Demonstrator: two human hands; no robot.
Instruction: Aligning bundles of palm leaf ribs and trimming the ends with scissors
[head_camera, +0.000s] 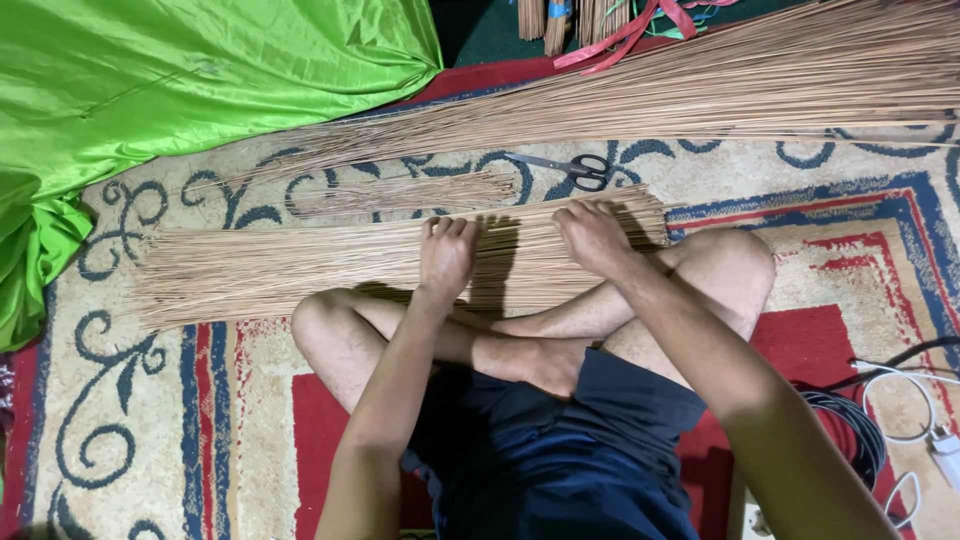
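- Leftmost, a glossy green cloth (150, 90) lies crumpled at ten o'clock, its satin surface creased.
- Beneath everything spreads a woven carpet (130, 420), cream with blue scrolls and red panels.
- At centre, a flat bundle of thin, dry, straw-coloured sticks (280, 265) lies crosswise in front of the crossed legs.
- Pressed palm-down on that bundle, the left hand (447, 255) has its fingers curled over the sticks.
- At one o'clock from it, the right hand (592, 235) rests on the same bundle, fingers bent; whether it grips I cannot tell.
- Black-handled scissors (570, 168) lie at twelve o'clock.
- A longer stick pile (760, 85) fans toward two o'clock.
- White cables (915, 400) coil at four o'clock.
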